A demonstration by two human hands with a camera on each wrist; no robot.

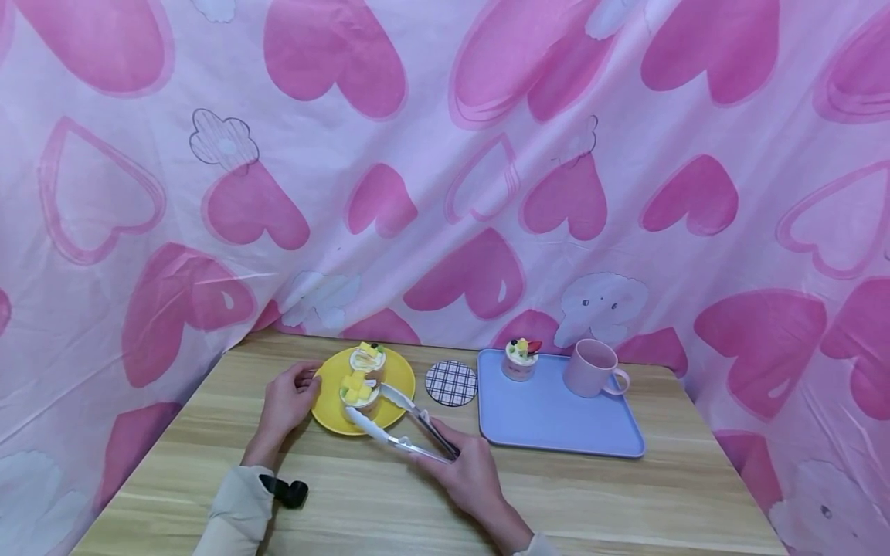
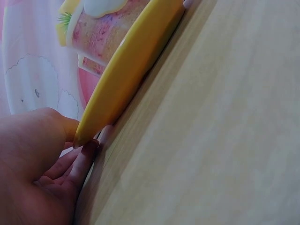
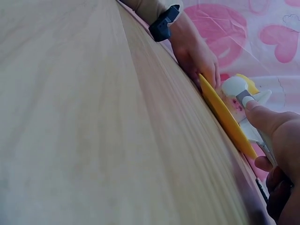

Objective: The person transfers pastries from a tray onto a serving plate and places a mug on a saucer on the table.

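Right hand (image 1: 467,467) grips tongs (image 1: 402,442), arms spread, white heads either side of the near dessert cup (image 1: 359,394), contact unclear; left hand (image 1: 285,401) pinches the yellow plate's (image 1: 399,382) left rim, only left wrist view clearly showing thumb above, fingertip beneath. Near cup's upright on the plate, in front of the rear dessert cup (image 1: 367,358): head view gives its yellow-cube topping, left wrist its mottled pink wall. Head alone shows plaid coaster (image 1: 451,383), then blue tray (image 1: 556,426) with third cup (image 1: 519,369) and pink mug (image 1: 587,374).
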